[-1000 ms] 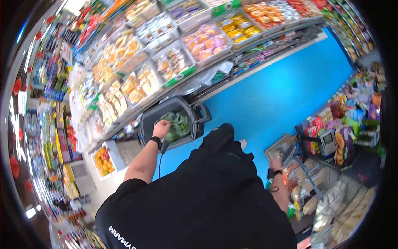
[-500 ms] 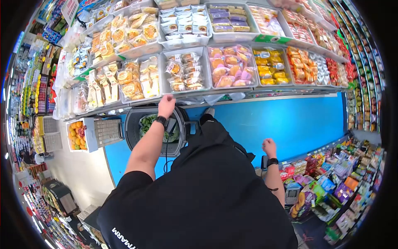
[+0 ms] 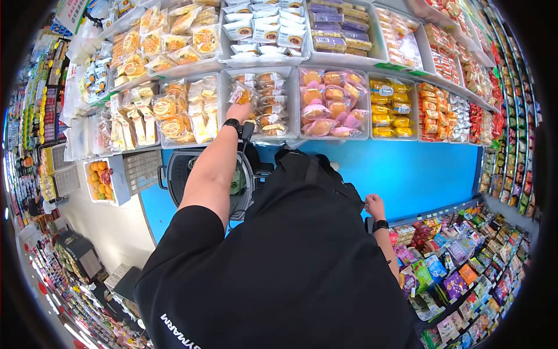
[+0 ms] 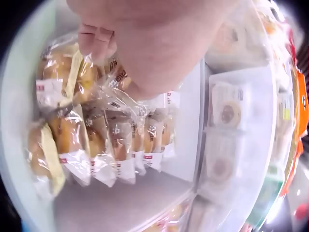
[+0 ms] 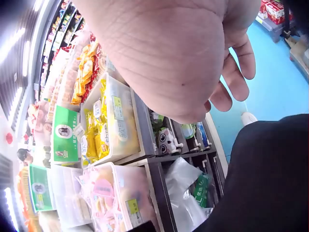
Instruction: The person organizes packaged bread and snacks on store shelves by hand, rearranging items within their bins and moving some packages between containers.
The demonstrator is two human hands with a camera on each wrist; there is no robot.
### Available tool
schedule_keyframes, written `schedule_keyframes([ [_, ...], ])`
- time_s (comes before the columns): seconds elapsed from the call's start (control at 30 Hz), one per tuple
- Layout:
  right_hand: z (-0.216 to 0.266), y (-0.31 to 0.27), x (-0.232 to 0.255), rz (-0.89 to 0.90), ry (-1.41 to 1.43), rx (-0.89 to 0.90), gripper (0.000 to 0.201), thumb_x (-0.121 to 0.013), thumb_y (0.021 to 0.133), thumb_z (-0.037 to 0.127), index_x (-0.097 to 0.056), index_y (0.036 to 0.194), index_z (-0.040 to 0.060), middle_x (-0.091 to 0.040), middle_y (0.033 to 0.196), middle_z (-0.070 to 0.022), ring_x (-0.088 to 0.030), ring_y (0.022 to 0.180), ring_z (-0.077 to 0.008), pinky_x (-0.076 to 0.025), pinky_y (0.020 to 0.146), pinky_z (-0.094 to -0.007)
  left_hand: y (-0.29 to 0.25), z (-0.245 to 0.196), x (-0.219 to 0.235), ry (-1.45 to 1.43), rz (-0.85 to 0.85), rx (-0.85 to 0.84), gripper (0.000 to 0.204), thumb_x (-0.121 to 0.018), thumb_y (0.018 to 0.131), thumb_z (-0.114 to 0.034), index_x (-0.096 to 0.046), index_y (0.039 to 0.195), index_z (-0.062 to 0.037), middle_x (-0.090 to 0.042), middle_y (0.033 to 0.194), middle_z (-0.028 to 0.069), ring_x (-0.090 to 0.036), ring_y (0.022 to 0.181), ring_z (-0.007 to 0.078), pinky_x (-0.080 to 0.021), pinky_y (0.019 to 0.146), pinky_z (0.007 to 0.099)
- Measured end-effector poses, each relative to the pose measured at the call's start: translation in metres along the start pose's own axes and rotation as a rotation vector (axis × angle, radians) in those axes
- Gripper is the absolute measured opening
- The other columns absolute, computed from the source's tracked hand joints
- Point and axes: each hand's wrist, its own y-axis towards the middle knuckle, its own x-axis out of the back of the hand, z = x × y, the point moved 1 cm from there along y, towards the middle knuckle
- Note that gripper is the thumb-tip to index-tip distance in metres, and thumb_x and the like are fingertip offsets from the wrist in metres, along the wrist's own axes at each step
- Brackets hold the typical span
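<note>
My left hand [image 3: 239, 108] reaches over a white bin [image 3: 260, 137] of wrapped bread packets on the shelf in front. In the left wrist view its fingers [image 4: 95, 39] curl onto the crinkled wrap of one bread packet [image 4: 113, 77] at the top of the row. More packets [image 4: 120, 150] stand upright below it in the bin [image 4: 120, 208]. My right hand [image 3: 373, 205] hangs beside my hip, fingers [image 5: 234, 79] loosely bent, holding nothing. A dark wheeled basket [image 3: 174, 174] with leafy greens [image 3: 235, 185] stands on the floor under my left arm.
Neighbouring bins hold pink packets [image 3: 328, 110] and yellow packets [image 3: 388, 110]. A crate of oranges [image 3: 99, 180] sits at the left. A snack shelf [image 3: 453, 273] lines the right side, with the blue floor [image 3: 418, 168] between the shelves.
My left hand has come up out of the basket of greens to the bread bin. My right hand has left the goods at the right and dropped to my side.
</note>
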Motion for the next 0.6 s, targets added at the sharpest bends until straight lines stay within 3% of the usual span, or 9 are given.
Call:
schedule_keyframes([
  [0.03, 0.0, 0.007, 0.006, -0.004, 0.021, -0.004, 0.019, -0.068, 0.106, 0.024, -0.069, 0.112, 0.0059, -0.073, 0.09, -0.006, -0.069, 0.069, -0.0142, -0.051, 0.056, -0.0293, 0.005, -0.001, -0.004, -0.085, 0.119, 0.078, 0.075, -0.07, 0.088, -0.051, -0.071, 0.13, 0.0113, -0.076, 0.121, 0.0339, -0.074, 0.12, 0.0427, -0.057, 0.104, 0.0474],
  [0.07, -0.001, 0.011, 0.011, -0.01, 0.043, -0.009, 0.018, -0.068, 0.106, 0.025, -0.069, 0.111, 0.0077, -0.072, 0.089, -0.0051, -0.067, 0.068, -0.0131, -0.05, 0.055, -0.0287, 0.008, -0.002, -0.01, -0.086, 0.125, 0.078, 0.075, -0.07, 0.088, -0.051, -0.071, 0.13, 0.0113, -0.076, 0.121, 0.0339, -0.074, 0.12, 0.0427, -0.057, 0.104, 0.0474],
  [0.17, 0.015, 0.011, 0.025, -0.069, 0.07, 0.024, 0.021, -0.066, 0.105, 0.025, -0.069, 0.111, 0.005, -0.074, 0.092, -0.0065, -0.07, 0.072, -0.0149, -0.053, 0.06, -0.0295, 0.019, -0.01, -0.024, -0.09, -0.232, 0.239, 0.09, -0.077, 0.085, -0.058, -0.065, 0.141, 0.0126, -0.07, 0.139, 0.0315, -0.069, 0.131, 0.0419, -0.054, 0.11, 0.0442],
  [0.2, 0.023, 0.01, 0.024, -0.073, 0.07, 0.024, 0.021, -0.066, 0.105, 0.025, -0.069, 0.111, 0.005, -0.074, 0.092, -0.0065, -0.07, 0.072, -0.0149, -0.053, 0.06, -0.0295, 0.026, -0.008, -0.021, -0.183, -0.16, 0.249, 0.101, -0.083, 0.078, -0.057, -0.052, 0.152, 0.0054, -0.065, 0.146, 0.0273, -0.061, 0.139, 0.0435, -0.049, 0.117, 0.0472],
  [0.23, 0.028, 0.009, 0.022, -0.081, 0.089, 0.031, 0.02, -0.067, 0.106, 0.025, -0.069, 0.112, 0.0064, -0.073, 0.092, -0.006, -0.069, 0.073, -0.014, -0.052, 0.059, -0.0285, 0.027, -0.012, -0.019, -0.182, -0.155, 0.25, 0.101, -0.083, 0.078, -0.057, -0.052, 0.152, 0.0054, -0.065, 0.146, 0.0273, -0.061, 0.139, 0.0435, -0.049, 0.117, 0.0472],
  [0.3, 0.029, 0.001, 0.013, -0.091, 0.101, 0.015, 0.018, -0.067, 0.106, 0.025, -0.069, 0.113, 0.0078, -0.072, 0.093, -0.0055, -0.068, 0.074, -0.0132, -0.051, 0.059, -0.0275, 0.023, -0.015, -0.017, -0.214, -0.271, 0.147, 0.091, -0.085, 0.079, -0.055, -0.058, 0.143, 0.0045, -0.07, 0.136, 0.0279, -0.066, 0.132, 0.0433, -0.051, 0.114, 0.0481],
  [0.33, 0.031, -0.001, 0.007, -0.055, 0.085, 0.023, 0.019, -0.067, 0.106, 0.025, -0.069, 0.113, 0.0073, -0.072, 0.092, -0.0053, -0.068, 0.074, -0.0132, -0.052, 0.06, -0.0274, 0.025, -0.016, -0.014, -0.211, -0.232, 0.134, 0.081, -0.088, 0.079, -0.049, -0.06, 0.134, 0.0034, -0.075, 0.124, 0.0265, -0.071, 0.121, 0.0422, -0.055, 0.107, 0.0472],
  [0.5, 0.027, -0.009, -0.018, 0.033, -0.05, 0.093, 0.021, -0.067, 0.105, 0.024, -0.07, 0.113, 0.0049, -0.074, 0.093, -0.0067, -0.071, 0.076, -0.0148, -0.053, 0.063, -0.0295, -0.004, -0.027, -0.006, -0.298, -0.31, -0.013, 0.073, -0.093, 0.077, -0.043, -0.064, 0.126, 0.0036, -0.077, 0.109, 0.0209, -0.076, 0.102, 0.0386, -0.059, 0.093, 0.0448],
  [0.6, 0.009, 0.001, -0.018, 0.066, -0.016, 0.063, 0.021, -0.068, 0.105, 0.025, -0.07, 0.112, 0.0055, -0.074, 0.093, -0.0063, -0.07, 0.075, -0.0146, -0.053, 0.062, -0.0296, 0.021, -0.01, -0.015, -0.429, -0.063, -0.083, 0.068, -0.093, 0.079, -0.04, -0.068, 0.123, 0.0041, -0.078, 0.107, 0.0175, -0.076, 0.1, 0.0311, -0.059, 0.09, 0.0422],
])
